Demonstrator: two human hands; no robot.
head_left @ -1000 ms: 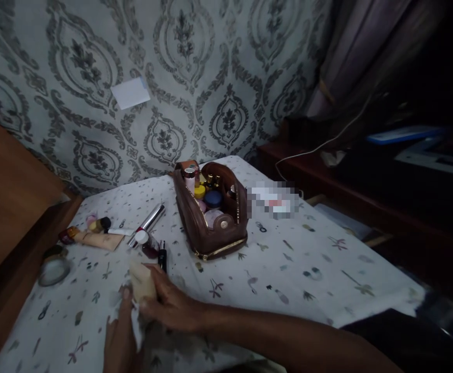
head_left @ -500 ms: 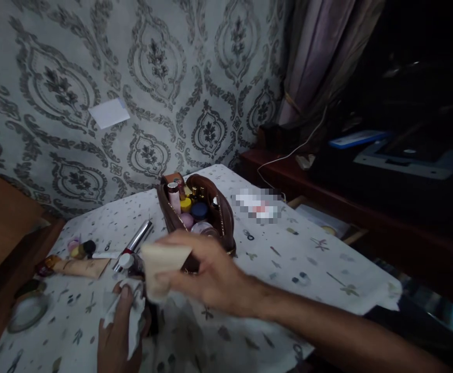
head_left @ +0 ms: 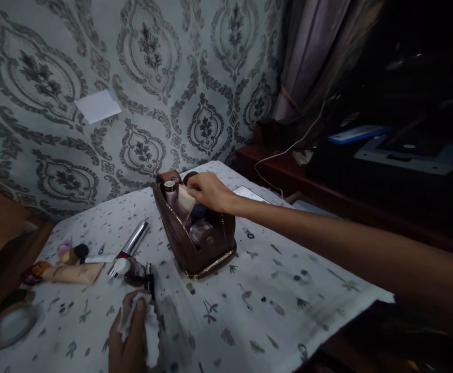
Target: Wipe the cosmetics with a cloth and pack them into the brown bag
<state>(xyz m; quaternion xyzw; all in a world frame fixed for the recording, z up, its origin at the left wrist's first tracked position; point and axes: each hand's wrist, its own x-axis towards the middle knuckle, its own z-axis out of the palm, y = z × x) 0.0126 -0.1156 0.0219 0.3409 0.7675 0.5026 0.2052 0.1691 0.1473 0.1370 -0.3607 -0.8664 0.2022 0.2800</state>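
An unzipped brown pouch (head_left: 211, 254) stands on the patterned white cloth, with a pink bottle (head_left: 170, 192) and a round clear-lidded jar (head_left: 200, 232) among the items inside. My right hand (head_left: 208, 190) is over the pouch opening, its fingers closed on a cream-coloured flat item (head_left: 186, 202) that is partly inside. At the lower left, my left hand (head_left: 128, 331) holds a crumpled white tissue (head_left: 152, 331). Just beyond it lie a white-capped dark bottle (head_left: 131, 270) and a thin black tube (head_left: 149, 280).
Left on the cloth (head_left: 226, 321) are a silver tube (head_left: 133, 238), a beige tube (head_left: 74, 273), a white stick and a round lid (head_left: 14, 325). Behind my right forearm lies a phone-like flat object (head_left: 250, 194). A patterned wall rises behind.
My right hand has moved away from my left hand to the pouch, taking the cream-coloured item into its opening. My left hand has shifted slightly right and down, still holding the tissue.
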